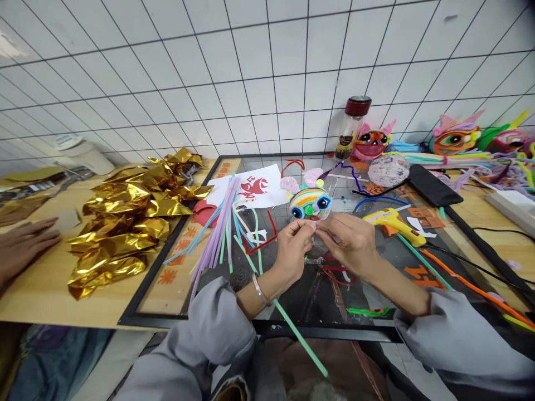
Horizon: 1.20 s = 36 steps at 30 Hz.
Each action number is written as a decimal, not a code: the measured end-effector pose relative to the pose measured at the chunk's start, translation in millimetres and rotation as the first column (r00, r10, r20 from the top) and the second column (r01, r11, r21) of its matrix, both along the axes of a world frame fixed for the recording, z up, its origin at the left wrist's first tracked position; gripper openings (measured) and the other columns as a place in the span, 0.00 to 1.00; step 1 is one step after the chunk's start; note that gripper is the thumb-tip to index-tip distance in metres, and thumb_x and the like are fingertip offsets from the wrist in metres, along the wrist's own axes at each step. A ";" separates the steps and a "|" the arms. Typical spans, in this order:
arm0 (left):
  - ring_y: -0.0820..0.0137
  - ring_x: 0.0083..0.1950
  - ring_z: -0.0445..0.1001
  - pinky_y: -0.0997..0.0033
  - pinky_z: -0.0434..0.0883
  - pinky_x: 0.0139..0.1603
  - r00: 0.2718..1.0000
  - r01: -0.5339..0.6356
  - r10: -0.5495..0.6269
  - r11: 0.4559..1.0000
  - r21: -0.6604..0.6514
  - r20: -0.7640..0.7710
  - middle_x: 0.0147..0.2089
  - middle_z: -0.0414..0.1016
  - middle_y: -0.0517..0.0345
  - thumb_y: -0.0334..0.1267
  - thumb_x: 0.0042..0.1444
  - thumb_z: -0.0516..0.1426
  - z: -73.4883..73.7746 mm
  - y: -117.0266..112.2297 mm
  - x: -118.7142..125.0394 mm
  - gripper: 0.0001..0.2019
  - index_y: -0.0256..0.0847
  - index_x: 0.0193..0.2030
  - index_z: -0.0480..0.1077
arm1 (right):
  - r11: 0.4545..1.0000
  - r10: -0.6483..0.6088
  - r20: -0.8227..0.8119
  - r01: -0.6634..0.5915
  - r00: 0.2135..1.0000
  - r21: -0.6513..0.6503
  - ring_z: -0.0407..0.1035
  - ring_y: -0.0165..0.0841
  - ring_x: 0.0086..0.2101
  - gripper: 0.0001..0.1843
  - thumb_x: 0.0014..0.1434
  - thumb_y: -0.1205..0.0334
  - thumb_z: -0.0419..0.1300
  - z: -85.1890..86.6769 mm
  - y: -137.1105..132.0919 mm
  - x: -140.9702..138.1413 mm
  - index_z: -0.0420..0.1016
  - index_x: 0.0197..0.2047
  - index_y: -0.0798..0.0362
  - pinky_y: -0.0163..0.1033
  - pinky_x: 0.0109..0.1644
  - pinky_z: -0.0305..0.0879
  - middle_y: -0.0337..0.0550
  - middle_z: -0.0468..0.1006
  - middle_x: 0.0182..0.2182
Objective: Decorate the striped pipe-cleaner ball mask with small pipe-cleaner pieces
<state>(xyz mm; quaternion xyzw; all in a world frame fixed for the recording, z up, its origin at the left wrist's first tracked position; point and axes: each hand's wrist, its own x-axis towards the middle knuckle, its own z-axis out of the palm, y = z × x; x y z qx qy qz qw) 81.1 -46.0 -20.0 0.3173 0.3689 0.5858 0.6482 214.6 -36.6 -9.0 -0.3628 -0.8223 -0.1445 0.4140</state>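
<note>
My left hand and my right hand meet over the dark cutting mat, fingertips pinched together on a small purple piece, too small to name. Just behind them stands a striped pipe-cleaner ball figure with big blue eyes and a green nose. A silver bracelet sits on my left wrist. Red scissors lie under my right hand. Loose pipe cleaners in purple, blue and green fan out left of my hands.
A yellow glue gun lies right of my hands. Crumpled gold foil covers the left table. Another person's hand rests at the far left. A jar, finished colourful figures and a white paper with a red cutout stand behind.
</note>
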 end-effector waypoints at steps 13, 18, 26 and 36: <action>0.84 0.21 0.50 0.77 0.44 0.22 0.902 0.359 -0.343 0.933 0.014 -0.262 0.22 0.61 0.65 0.46 0.41 0.67 -10.6 19.9 -28.7 0.17 0.33 0.25 0.70 | 0.993 0.061 0.104 -0.071 0.993 0.097 0.59 0.29 0.23 0.05 0.58 0.68 0.59 -12.7 1.9 7.9 0.72 0.30 0.55 0.38 0.29 0.49 0.37 0.69 0.19; 0.84 0.20 0.50 0.76 0.43 0.22 0.870 0.446 -0.432 0.895 0.003 -0.239 0.20 0.61 0.65 0.43 0.41 0.68 -9.4 25.9 -36.7 0.16 0.33 0.24 0.71 | 0.993 0.119 0.024 -0.119 0.993 0.018 0.61 0.28 0.23 0.04 0.59 0.69 0.58 -17.7 0.5 6.5 0.73 0.33 0.54 0.36 0.29 0.53 0.37 0.70 0.20; 0.83 0.20 0.50 0.77 0.46 0.23 0.983 0.180 -0.178 0.983 0.036 -0.045 0.16 0.56 0.69 0.40 0.42 0.67 -3.9 10.5 -17.4 0.13 0.34 0.22 0.69 | 0.988 0.054 -0.180 -0.078 0.982 -0.130 0.68 0.29 0.25 0.09 0.61 0.69 0.55 -18.6 -10.9 -3.9 0.72 0.45 0.55 0.34 0.30 0.64 0.40 0.73 0.26; 0.85 0.21 0.50 0.81 0.47 0.21 0.969 0.139 -0.089 0.968 -0.207 0.230 0.18 0.55 0.70 0.39 0.34 0.71 -4.6 3.8 -10.3 0.17 0.33 0.25 0.69 | 0.996 -0.028 -0.186 0.010 0.982 -0.094 0.69 0.29 0.26 0.07 0.62 0.67 0.57 -24.6 -11.3 -15.6 0.71 0.45 0.55 0.34 0.32 0.66 0.42 0.75 0.28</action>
